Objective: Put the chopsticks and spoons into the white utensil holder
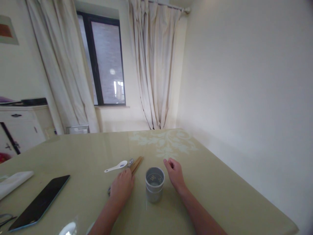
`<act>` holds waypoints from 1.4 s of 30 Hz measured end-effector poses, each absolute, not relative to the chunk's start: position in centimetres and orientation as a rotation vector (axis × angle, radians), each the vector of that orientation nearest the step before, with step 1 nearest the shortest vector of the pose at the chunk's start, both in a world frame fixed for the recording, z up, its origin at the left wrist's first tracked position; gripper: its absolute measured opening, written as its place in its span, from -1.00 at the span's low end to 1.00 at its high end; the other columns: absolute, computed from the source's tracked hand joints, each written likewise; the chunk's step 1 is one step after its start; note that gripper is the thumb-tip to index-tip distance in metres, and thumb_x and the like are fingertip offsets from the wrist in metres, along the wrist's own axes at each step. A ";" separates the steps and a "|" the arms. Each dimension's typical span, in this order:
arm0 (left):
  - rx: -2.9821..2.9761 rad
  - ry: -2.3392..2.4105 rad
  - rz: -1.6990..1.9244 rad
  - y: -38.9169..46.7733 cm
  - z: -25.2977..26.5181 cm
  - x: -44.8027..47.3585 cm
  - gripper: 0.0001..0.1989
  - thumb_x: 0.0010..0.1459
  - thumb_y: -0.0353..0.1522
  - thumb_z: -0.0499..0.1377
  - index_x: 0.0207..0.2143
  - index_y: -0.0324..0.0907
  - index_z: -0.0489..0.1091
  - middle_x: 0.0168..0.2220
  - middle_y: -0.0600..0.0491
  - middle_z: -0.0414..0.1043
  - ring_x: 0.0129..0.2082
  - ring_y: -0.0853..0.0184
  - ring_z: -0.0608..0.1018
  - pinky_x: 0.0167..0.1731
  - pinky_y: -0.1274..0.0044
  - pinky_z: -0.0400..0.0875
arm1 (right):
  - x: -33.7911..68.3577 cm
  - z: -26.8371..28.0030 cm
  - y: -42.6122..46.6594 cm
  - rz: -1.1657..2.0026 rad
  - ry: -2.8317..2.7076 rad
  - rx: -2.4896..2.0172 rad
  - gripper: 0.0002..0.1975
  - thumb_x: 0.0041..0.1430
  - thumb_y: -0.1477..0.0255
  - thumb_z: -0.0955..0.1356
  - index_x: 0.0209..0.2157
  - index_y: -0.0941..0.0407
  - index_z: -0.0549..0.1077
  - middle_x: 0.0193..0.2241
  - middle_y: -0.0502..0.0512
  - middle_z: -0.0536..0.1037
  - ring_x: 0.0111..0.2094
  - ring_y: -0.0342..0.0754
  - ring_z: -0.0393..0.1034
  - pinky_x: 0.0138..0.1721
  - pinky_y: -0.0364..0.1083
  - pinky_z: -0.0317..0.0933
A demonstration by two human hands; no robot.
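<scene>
My left hand is closed around a bundle of wooden chopsticks, whose far ends stick out beyond my fingers. A shiny metal utensil lies along the bundle's left side, mostly hidden under that hand. Just beyond, a white spoon with a small blue mark rests on the table. Between my two hands stands an upright grey cup-shaped holder with small holes in its bottom and nothing inside. My right hand is to the right of the holder, apart from it, its fingers curled with nothing in them.
On the left of the greenish table lie a dark tablet or phone, a white packet and, at the edge, part of a pair of scissors. A white wall runs along the table's right side.
</scene>
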State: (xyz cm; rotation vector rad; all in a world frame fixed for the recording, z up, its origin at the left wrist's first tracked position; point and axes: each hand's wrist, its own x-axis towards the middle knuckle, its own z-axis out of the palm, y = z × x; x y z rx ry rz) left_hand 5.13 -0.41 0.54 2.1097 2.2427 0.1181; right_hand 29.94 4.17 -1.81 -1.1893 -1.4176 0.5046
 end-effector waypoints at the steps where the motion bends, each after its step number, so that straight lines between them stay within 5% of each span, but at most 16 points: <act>1: 2.092 2.242 0.131 -0.4 0.4 5.1 -0.73 0.43 -0.34 -0.01 -0.03 -0.19 0.45 -0.04 -0.20 0.63 0.02 0.10 0.67 -0.07 0.39 0.49 | 29.9 -1.8 4.1 0.506 -1.418 -1.189 -0.51 0.25 0.08 0.33 -0.59 0.00 0.07 -0.61 -0.15 0.08 -0.53 -0.12 0.02 -0.47 -0.11 -0.04; 7: 2.209 2.110 0.293 -0.2 -0.4 4.8 -0.80 0.39 -0.36 0.04 -0.21 -0.11 0.46 -0.09 -0.11 0.63 0.00 0.12 0.65 -0.02 0.38 0.47 | 29.9 -1.5 3.9 0.515 -1.419 -1.180 -0.50 0.23 0.06 0.33 -0.60 0.00 0.08 -0.62 -0.14 0.09 -0.53 -0.12 0.01 -0.48 -0.11 -0.04; 14: 2.317 2.004 0.417 -0.1 -0.5 5.1 -0.70 0.38 -0.46 -0.06 -0.19 -0.16 0.47 -0.11 -0.15 0.62 -0.04 0.11 0.64 0.02 0.31 0.48 | 29.2 -0.5 2.8 0.518 -1.412 -1.161 -0.49 0.31 0.03 0.30 -0.57 0.01 0.10 -0.59 -0.13 0.11 -0.52 -0.11 0.03 -0.46 -0.11 -0.02; 20: 2.309 1.907 1.196 -0.7 1.2 5.7 -0.69 0.49 -0.27 -0.08 -0.13 -0.13 0.44 -0.16 -0.08 0.58 -0.13 0.18 0.65 -0.08 0.36 0.56 | 28.2 1.1 0.4 0.445 -1.415 -1.061 -0.51 0.43 0.05 0.25 -0.53 0.04 0.27 -0.60 -0.09 0.24 -0.53 -0.10 0.16 -0.46 -0.11 0.06; 25: 2.594 1.450 1.641 -2.7 1.4 6.7 -0.72 0.51 -0.25 0.01 -0.02 -0.09 0.51 -0.14 -0.03 0.61 -0.11 0.29 0.67 -0.02 0.49 0.57 | 27.5 1.6 -2.3 0.397 -1.496 -0.878 -0.65 0.47 0.15 0.29 -0.14 0.09 0.59 -0.46 0.03 0.50 -0.48 -0.04 0.36 -0.43 -0.10 0.23; 30: 2.868 1.148 1.593 -3.6 0.7 6.8 -0.73 0.48 -0.35 0.08 0.07 -0.05 0.54 -0.13 0.01 0.65 -0.11 0.32 0.67 -0.05 0.53 0.58 | 26.6 2.0 -3.2 0.568 -1.406 -0.764 -0.68 0.46 0.14 0.32 -0.18 0.07 0.57 -0.44 0.09 0.58 -0.44 -0.01 0.46 -0.42 -0.10 0.31; 35: 2.558 1.592 1.536 -1.4 0.8 5.3 -0.65 0.51 -0.31 -0.05 0.05 -0.09 0.52 -0.07 -0.06 0.66 -0.05 0.21 0.67 0.06 0.37 0.54 | 27.8 3.5 -1.6 0.594 -0.973 -0.702 -0.65 0.48 0.05 0.28 -0.24 0.03 0.36 -0.47 0.01 0.57 -0.60 -0.12 0.34 -0.59 -0.18 0.15; 42: 2.328 2.154 0.574 0.9 -0.4 3.8 -0.70 0.41 -0.41 -0.01 -0.05 -0.15 0.51 -0.02 -0.13 0.60 0.05 0.09 0.61 0.09 0.30 0.46 | 28.7 3.3 -0.9 0.632 -1.112 -0.757 -0.60 0.41 0.04 0.36 -0.35 0.07 0.41 -0.50 0.02 0.55 -0.54 -0.11 0.34 -0.49 -0.14 0.28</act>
